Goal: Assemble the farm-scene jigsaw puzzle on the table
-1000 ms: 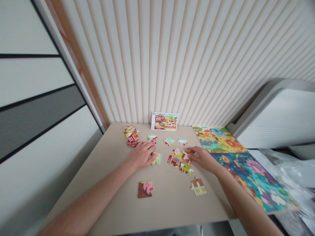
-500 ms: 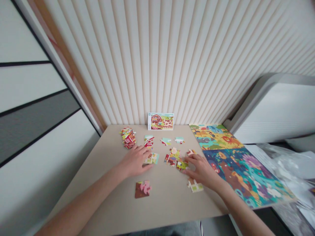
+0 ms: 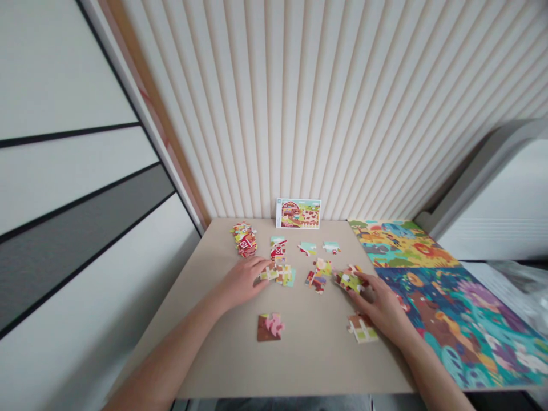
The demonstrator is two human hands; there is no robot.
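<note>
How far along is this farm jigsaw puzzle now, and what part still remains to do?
Done: a few small sections are joined on the table, such as the brown-and-pink section. In hand: the right hand is on a joined group, and the left hand touches another group. Left: a loose pile of pieces near the farm picture card; the sections are still separate.

The room is bright with soft, even light, the shadow by the right hand [image 3: 383,308] is small and faint, the lines on the ribbed wall [image 3: 299,103] bend out toward the edges, and the small puzzle pieces [image 3: 319,275] look a bit fuzzy.
</note>
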